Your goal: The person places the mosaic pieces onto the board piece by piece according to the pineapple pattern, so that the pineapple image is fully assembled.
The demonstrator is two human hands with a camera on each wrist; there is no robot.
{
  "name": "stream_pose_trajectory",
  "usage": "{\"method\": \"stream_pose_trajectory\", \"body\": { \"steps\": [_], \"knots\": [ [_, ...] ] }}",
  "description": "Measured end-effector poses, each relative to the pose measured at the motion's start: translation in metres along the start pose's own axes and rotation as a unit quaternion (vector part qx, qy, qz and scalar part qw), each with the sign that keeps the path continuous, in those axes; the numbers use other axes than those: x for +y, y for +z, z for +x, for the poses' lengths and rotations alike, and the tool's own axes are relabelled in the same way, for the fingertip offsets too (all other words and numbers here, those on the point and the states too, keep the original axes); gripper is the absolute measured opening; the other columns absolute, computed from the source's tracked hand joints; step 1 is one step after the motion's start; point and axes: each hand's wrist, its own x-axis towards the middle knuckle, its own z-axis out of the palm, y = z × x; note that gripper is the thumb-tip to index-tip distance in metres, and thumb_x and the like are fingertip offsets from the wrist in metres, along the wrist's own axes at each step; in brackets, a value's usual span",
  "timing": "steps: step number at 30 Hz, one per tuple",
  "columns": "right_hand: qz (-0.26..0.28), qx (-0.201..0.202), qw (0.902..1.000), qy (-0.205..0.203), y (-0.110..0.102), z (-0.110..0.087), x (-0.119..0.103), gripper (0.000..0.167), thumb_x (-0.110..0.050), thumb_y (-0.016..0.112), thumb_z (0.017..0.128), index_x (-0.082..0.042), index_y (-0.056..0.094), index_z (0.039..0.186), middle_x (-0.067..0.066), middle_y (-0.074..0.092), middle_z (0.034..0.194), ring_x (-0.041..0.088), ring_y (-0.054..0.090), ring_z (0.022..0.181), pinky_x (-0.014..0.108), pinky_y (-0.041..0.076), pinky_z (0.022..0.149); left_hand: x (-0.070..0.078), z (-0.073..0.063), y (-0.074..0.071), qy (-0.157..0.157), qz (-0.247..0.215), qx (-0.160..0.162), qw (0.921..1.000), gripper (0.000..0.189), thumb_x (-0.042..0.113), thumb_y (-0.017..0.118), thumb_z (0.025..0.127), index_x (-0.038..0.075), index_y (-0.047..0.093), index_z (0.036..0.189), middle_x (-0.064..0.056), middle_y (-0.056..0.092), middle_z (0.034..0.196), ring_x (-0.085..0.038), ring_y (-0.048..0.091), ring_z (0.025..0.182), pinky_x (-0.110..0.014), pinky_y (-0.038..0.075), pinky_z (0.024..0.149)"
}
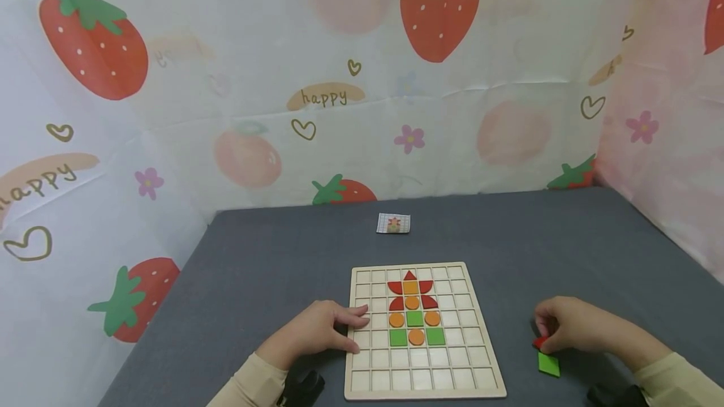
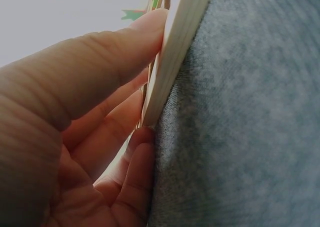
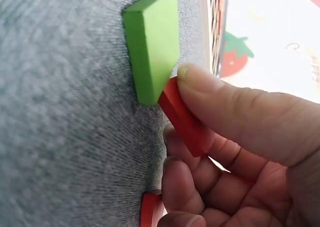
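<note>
A wooden grid board (image 1: 379, 379) lies on the cloth-covered table, bearing red, orange and green tiles in a flower-like figure. My left hand (image 1: 319, 331) rests at the board's left edge; its thumb touches the rim and its other fingers reach onto the grid. In the left wrist view, the thumb lies against the wooden rim (image 2: 175, 52). To the right of the board, my right hand (image 1: 582, 325) pinches a small red tile (image 3: 185, 119) between thumb and fingers. Beside that tile, a green tile (image 1: 548, 363) lies on the cloth.
Another red tile (image 3: 148, 209) lies on the cloth below my right fingers in the right wrist view. Behind the board is a small pattern card (image 1: 393, 223) with a flower picture. A strawberry-printed curtain (image 1: 254, 80) stands along the table's back and sides.
</note>
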Motion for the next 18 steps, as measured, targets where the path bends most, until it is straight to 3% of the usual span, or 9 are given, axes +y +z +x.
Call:
{"method": "stream_pose_trajectory", "body": {
  "steps": [4,8,13,18],
  "knots": [
    [-0.001,0.005,0.9998,-0.019,-0.001,0.001,-0.001,0.026,-0.021,0.074,0.074,-0.010,0.051,0.068,-0.007,0.045,0.060,0.004,0.041,0.052,0.023,0.034,0.047,0.000,0.000,0.000,0.001,0.001,0.000,1.0000,0.053,0.034,0.078,0.068,0.024,0.063,0.118,0.012,0.052,0.128,-0.013,0.046,0.121,-0.037,0.038,0.098],
    [-0.022,0.034,0.9987,-0.032,-0.002,0.004,-0.008,0.028,-0.027,0.073,0.076,-0.012,0.049,0.070,-0.009,0.044,0.059,0.003,0.040,0.052,0.022,0.034,0.047,0.000,-0.001,0.000,-0.001,0.000,-0.002,1.0000,0.053,0.034,0.078,0.068,0.024,0.063,0.119,0.012,0.052,0.129,-0.014,0.046,0.122,-0.038,0.038,0.098],
    [-0.036,0.080,0.9954,-0.040,-0.001,0.009,-0.020,0.027,-0.023,0.072,0.078,-0.013,0.047,0.073,-0.010,0.045,0.059,0.003,0.040,0.051,0.022,0.033,0.047,0.002,-0.001,0.000,-0.005,-0.006,-0.001,1.0000,0.053,0.034,0.078,0.068,0.024,0.063,0.118,0.012,0.052,0.128,-0.015,0.046,0.122,-0.039,0.039,0.097],
    [-0.033,0.088,0.9942,-0.053,0.001,0.016,-0.033,0.023,-0.020,0.070,0.079,-0.014,0.048,0.076,-0.009,0.051,0.062,0.003,0.042,0.053,0.022,0.035,0.048,0.001,-0.001,0.000,-0.004,-0.005,-0.001,1.0000,0.053,0.034,0.078,0.068,0.024,0.063,0.118,0.012,0.052,0.129,-0.014,0.046,0.122,-0.038,0.038,0.098]
  ]
}}
